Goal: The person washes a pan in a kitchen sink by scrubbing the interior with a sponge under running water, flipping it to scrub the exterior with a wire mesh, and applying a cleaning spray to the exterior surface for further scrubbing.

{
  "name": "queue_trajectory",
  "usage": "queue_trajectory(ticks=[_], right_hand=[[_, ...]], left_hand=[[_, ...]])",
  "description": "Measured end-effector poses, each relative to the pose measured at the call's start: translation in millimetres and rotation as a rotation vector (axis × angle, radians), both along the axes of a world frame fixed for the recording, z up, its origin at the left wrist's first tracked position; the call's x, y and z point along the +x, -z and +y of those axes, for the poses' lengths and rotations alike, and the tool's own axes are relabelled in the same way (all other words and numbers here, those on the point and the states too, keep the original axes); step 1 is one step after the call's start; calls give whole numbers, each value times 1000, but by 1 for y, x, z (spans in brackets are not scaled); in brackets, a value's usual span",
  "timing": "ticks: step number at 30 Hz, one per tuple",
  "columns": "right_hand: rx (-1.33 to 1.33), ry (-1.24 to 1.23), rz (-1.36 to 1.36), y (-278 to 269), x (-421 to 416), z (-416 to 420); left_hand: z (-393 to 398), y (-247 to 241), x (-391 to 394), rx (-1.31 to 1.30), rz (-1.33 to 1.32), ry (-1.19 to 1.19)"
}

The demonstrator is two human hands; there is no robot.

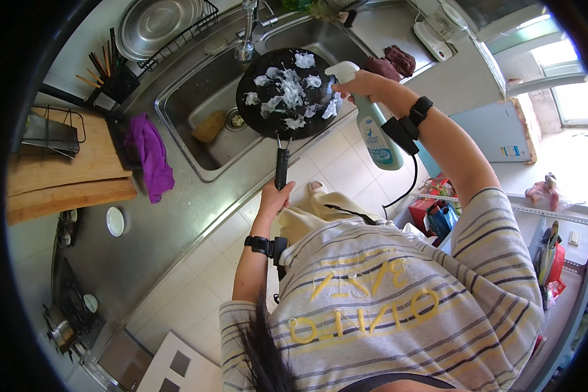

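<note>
My left hand (274, 197) grips the black handle of a dark wok (274, 115), which is held over the double sink (210, 152) with its surface spotted with white foam. My right hand (360, 88) holds a pale green spray bottle (376, 134) around its neck, its white nozzle at the wok's right edge. A brown sponge or scouring pad (209, 126) lies in the left basin beside the drain (235, 119), where some pale scraps sit.
The faucet (245, 49) stands just behind the wok. A purple cloth (149, 157) hangs by the wooden cutting boards (73, 181) at left. A small white dish (115, 221) is on the counter. Dark red cloths (397, 62) lie right of the sink.
</note>
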State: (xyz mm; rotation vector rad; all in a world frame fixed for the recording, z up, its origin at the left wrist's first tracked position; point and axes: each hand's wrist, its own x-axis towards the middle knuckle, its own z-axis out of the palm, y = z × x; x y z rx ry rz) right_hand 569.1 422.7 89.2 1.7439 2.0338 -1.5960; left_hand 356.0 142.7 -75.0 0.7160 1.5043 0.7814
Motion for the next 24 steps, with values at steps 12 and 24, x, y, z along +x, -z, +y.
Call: queue_trajectory(ticks=[12, 24], right_hand=[[-15, 72, 82, -48, -83, 60], [-52, 78, 97, -50, -115, 32]], left_hand=[[0, 0, 2, 55, 71, 14], [-2, 8, 0, 53, 63, 5]])
